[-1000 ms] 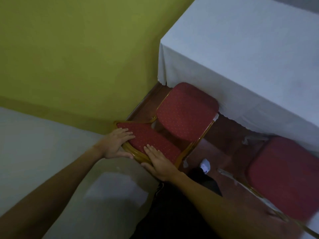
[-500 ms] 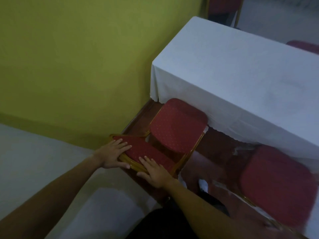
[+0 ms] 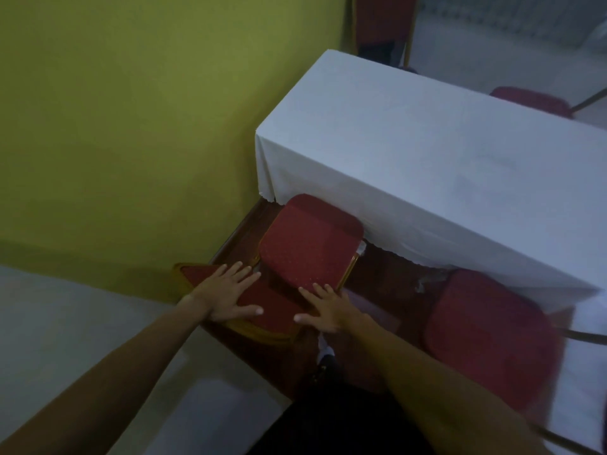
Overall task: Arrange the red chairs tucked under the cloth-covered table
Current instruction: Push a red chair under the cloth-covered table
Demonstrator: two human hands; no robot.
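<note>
Red chair (image 3: 308, 251) at frame centre, seat front just under the hem of the white cloth-covered table (image 3: 427, 165); backrest nearest us. Our left hand (image 3: 226, 295) and right hand (image 3: 323, 310) lie flat on the backrest top, fingers spread, pressing rather than gripping. We judge this chair nearly tucked. A second red chair (image 3: 489, 330), lower right, sits farther out and looks left to do.

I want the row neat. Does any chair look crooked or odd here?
Yes. The chair near the yellow wall sits turned at an angle to the table edge, only its seat front under the cloth. Both hands, left hand and right hand, lie flat on its backrest.
</note>
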